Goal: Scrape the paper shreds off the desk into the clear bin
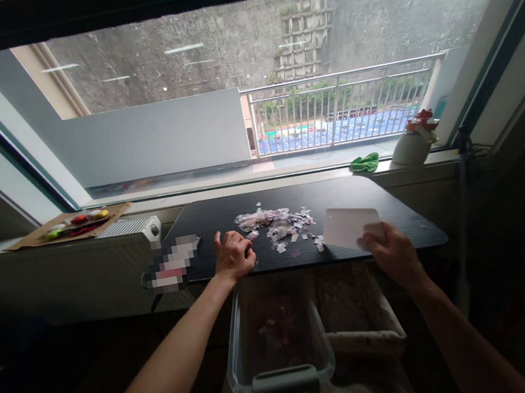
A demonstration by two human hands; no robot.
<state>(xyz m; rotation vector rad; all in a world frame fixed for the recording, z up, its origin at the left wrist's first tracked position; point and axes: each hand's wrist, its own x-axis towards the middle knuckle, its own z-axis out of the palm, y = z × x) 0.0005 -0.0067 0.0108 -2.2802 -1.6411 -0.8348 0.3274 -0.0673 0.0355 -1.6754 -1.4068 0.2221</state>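
Head view: The heap of paper scraps [280,220] lay on the dark table [343,192] between your hands, just beyond and to the right of your left hand [235,255], the nearer of the two; its long axis slanted from far left to near right. Your left fingers were loosely curled, and whether they held anything could not be told. Your right hand [395,254] was closed on the corner of a pale card [346,226], whose left edge stood just beside the heap's near right end

forearms [163,383]: cut off below | scraps [288,224]: markings too small | item [175,262]: pixelated (left side)
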